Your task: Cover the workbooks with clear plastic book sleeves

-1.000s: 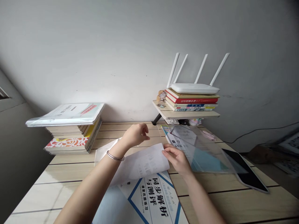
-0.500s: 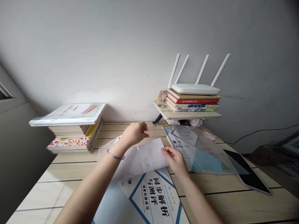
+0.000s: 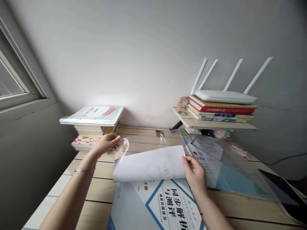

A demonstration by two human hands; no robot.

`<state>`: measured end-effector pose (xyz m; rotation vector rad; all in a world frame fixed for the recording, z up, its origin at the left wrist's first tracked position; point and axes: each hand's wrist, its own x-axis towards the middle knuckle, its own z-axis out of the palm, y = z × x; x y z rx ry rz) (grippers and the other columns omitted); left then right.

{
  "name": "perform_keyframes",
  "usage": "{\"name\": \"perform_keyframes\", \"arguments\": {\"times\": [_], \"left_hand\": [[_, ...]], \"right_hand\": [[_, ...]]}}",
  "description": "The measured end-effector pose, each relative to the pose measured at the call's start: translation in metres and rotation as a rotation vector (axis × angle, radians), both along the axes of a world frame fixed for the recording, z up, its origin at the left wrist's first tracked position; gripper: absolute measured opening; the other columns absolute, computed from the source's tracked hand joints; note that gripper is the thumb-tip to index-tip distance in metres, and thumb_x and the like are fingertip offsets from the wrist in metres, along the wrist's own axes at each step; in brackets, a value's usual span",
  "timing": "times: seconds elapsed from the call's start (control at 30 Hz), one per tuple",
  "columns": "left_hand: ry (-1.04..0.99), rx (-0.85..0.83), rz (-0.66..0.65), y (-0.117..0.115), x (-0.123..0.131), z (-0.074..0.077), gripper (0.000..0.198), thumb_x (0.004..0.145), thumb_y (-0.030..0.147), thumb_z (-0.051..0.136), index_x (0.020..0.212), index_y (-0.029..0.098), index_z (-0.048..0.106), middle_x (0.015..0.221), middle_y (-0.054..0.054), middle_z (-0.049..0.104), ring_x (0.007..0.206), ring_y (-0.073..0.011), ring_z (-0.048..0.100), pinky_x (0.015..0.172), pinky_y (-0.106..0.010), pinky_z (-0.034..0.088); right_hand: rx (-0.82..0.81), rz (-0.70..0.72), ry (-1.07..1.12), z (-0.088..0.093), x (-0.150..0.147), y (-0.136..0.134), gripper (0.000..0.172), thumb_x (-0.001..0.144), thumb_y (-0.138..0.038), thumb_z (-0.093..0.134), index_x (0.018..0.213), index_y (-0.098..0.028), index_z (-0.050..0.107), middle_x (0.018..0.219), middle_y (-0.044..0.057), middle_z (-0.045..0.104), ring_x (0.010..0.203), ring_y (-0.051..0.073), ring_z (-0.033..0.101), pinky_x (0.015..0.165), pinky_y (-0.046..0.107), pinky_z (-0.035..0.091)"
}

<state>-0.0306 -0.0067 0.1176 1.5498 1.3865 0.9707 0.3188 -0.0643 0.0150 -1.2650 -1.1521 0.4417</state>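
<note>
A workbook point(image 3: 168, 204) with a blue-and-white cover lies in front of me, its cover folded back so that the white inner side point(image 3: 146, 163) shows. My right hand point(image 3: 195, 172) pinches the right edge of this folded cover between thumb and fingers. A clear plastic book cover point(image 3: 148, 142) spreads beyond the workbook, with a shiny curl at its left side. At that curl, the fingers of my left hand point(image 3: 107, 143) are pinched on the plastic's left edge. The left hand's fingertips are partly hidden.
Stacked books point(image 3: 96, 118) stand at the left. On a small raised shelf point(image 3: 216, 124) at the right, a white router point(image 3: 223, 95) sits on several books. A maths book point(image 3: 199, 156) under clear plastic and a black tablet point(image 3: 280, 191) lie right of my hand.
My left hand has moved left, from above the folded cover to the plastic's left edge. The folded cover is more exposed. My right hand keeps its hold, and the view has turned left.
</note>
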Motion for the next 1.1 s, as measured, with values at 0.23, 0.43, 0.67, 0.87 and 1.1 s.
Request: {"name": "perform_keyframes", "arguments": {"times": [0.23,0.43,0.67,0.87,1.1], "left_hand": [[-0.723,-0.144,0.239,-0.043,0.016,-0.049,0.048,0.057,0.050,0.078,0.071,0.018,0.044,0.068,0.004,0.057,0.049,-0.0055,0.051,0.052,-0.020,0.042],[-0.680,-0.067,0.264,-0.066,0.032,-0.065,0.045,0.061,0.052,0.074,0.062,0.017,0.045,0.056,0.007,0.040,0.050,-0.0050,0.036,0.048,-0.017,0.031],[-0.711,0.015,0.299,-0.074,0.033,-0.071,0.036,0.064,0.044,0.074,0.059,0.017,0.050,0.058,0.005,0.045,0.055,-0.0079,0.039,0.053,-0.019,0.032],[-0.706,0.031,0.312,-0.076,0.034,-0.076,0.029,0.064,0.040,0.075,0.067,0.016,0.059,0.067,0.001,0.056,0.064,-0.0110,0.047,0.060,-0.021,0.036],[-0.746,0.012,0.399,-0.069,0.039,-0.084,0.038,0.056,0.043,0.079,0.063,0.016,0.053,0.061,0.004,0.050,0.057,-0.0079,0.039,0.054,-0.019,0.029]], "right_hand": [[-0.005,-0.135,0.000,-0.004,0.000,0.000,0.041,0.072,-0.059,0.059,0.075,-0.017,0.059,0.070,0.005,0.063,0.066,0.019,0.056,0.063,0.030,0.045],[-0.005,-0.189,0.007,-0.007,-0.002,0.000,0.045,0.070,-0.062,0.059,0.076,-0.018,0.058,0.072,0.006,0.063,0.069,0.021,0.057,0.066,0.032,0.044],[0.009,-0.195,0.046,-0.006,-0.004,-0.001,0.047,0.067,-0.064,0.061,0.076,-0.017,0.057,0.072,0.007,0.063,0.068,0.021,0.057,0.064,0.031,0.045],[0.007,-0.226,0.039,-0.009,-0.001,-0.001,0.045,0.069,-0.061,0.060,0.076,-0.017,0.056,0.072,0.006,0.062,0.069,0.020,0.056,0.063,0.030,0.042],[0.089,-0.219,-0.025,-0.017,0.005,-0.002,0.035,0.075,-0.052,0.058,0.067,-0.018,0.051,0.071,0.002,0.055,0.069,0.017,0.049,0.066,0.029,0.038]]}}
